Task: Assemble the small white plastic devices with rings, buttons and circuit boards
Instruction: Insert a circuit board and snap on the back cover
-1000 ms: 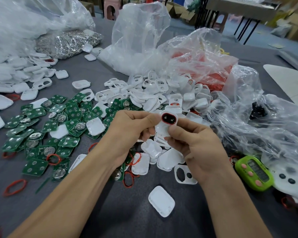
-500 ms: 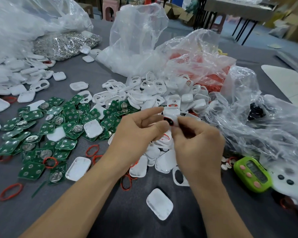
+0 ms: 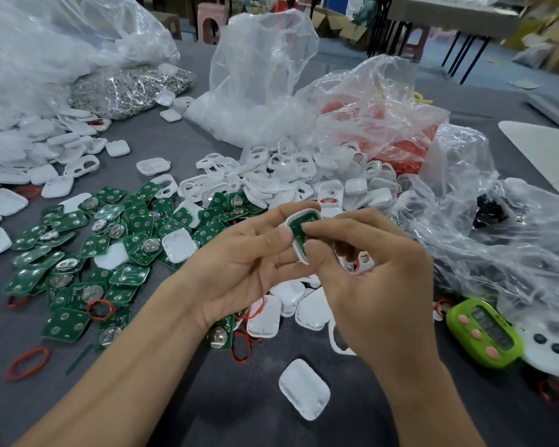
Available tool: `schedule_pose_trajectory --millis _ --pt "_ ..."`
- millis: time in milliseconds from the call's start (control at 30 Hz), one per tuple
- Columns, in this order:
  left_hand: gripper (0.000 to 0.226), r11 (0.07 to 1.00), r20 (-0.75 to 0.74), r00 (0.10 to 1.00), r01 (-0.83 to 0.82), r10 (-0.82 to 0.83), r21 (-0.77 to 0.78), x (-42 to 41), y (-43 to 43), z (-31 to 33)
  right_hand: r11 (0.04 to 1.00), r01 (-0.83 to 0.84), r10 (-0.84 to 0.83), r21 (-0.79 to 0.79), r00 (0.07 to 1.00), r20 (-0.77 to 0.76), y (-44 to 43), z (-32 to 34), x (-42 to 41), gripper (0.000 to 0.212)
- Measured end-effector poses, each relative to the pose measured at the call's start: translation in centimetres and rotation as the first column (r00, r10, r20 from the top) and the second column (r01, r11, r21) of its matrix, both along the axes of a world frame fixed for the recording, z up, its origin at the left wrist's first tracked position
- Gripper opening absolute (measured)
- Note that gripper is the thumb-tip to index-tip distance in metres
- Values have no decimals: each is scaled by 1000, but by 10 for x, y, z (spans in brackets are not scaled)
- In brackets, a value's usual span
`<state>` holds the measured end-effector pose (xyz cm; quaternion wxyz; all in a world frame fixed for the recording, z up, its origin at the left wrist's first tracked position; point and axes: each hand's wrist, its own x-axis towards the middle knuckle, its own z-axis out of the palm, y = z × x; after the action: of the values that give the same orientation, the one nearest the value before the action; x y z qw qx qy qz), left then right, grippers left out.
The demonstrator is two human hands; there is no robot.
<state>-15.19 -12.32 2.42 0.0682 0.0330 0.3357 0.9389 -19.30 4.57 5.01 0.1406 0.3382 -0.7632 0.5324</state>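
Nearest, one loose white cover point(image 3: 304, 389) lay on the grey table point(image 3: 207, 398). Above it the left hand point(image 3: 239, 262) curled round a white shell point(image 3: 299, 253), cradling it open side up. That was likely so the right hand point(image 3: 378, 279), pinching the same shell, could press the green circuit board point(image 3: 299, 224) into it with a fingertip. Spare boards point(image 3: 94, 246) and spare shells point(image 3: 288, 179) were heaped just beyond — handy, I judged. Farther back slumped clear bags: one of red rings point(image 3: 394, 133), one of white parts point(image 3: 255, 101), one of shiny metal pieces point(image 3: 129, 88).
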Motion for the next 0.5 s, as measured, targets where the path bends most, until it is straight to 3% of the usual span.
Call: schedule_pose_trajectory --millis 333,500 --pt "51 987 -1 989 147 -148 -63 -5 -8 -7 998 -57 57 -4 985 160 6 1 -8 21" --pt "55 988 26 996 93 -91 -120 -6 -7 -10 999 -43 38 29 990 135 6 0 -10 22"
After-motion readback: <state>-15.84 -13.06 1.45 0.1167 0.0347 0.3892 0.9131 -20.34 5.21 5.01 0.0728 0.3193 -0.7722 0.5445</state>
